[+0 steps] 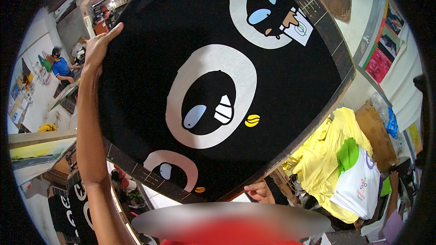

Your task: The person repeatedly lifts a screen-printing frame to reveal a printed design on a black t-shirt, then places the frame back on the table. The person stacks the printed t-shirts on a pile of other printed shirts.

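Observation:
A large flat board (pixel 336 47) fills the middle, tilted up in front of me. Black fabric (pixel 131 77) covers most of its face. Printed on the fabric are pale ring shapes with blue eyes, small yellow ovals and a white cup-like figure. My left hand (pixel 101 47) grips the board's far left edge, thumb over the front and the other fingers hidden behind. At the near edge, my right hand (pixel 260 192) holds the board low down, its fingers curled by the rim. Part of that hand is hidden.
Yellow cloth (pixel 318 154) is heaped on the right, with a white and green shirt (pixel 359 181) on top. Another person (pixel 62 65) in blue works at the far left. More black printed fabric (pixel 63 213) lies at the lower left. A brown cardboard piece (pixel 374 131) stands behind the heap.

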### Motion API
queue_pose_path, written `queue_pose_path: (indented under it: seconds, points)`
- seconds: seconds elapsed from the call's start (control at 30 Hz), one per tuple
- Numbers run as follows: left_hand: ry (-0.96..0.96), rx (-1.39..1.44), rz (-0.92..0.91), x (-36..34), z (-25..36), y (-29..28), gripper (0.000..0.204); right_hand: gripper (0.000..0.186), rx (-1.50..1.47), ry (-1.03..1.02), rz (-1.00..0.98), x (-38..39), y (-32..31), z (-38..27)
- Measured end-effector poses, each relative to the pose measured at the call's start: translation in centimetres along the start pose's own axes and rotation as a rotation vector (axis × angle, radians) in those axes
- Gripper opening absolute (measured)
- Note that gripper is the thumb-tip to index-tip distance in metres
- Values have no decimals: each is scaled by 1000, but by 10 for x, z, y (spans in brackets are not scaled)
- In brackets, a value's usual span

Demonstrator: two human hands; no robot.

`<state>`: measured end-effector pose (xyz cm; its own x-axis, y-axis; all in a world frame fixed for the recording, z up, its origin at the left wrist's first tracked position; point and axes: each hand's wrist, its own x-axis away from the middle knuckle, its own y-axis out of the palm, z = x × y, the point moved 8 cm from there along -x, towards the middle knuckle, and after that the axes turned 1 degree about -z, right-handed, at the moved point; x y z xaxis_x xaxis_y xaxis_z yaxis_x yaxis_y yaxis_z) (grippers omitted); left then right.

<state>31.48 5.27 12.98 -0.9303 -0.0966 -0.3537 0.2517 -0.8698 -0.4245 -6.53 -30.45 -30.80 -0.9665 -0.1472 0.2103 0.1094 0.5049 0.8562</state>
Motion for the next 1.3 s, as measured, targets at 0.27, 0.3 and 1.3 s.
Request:
queue_pose_path:
  seconds: [0.27, 0.3, 1.3]
  points:
    - [48, 18, 48, 9, 19, -13, 55, 57, -70, 72, -164, -8, 20, -8]
    - [52, -26, 49, 10, 22, -14, 56, 57, -67, 73, -143, -8, 19, -9]
    - [4, 258, 46, 55, 50, -24, 33, 35, 63, 10, -176, 3, 34, -5]
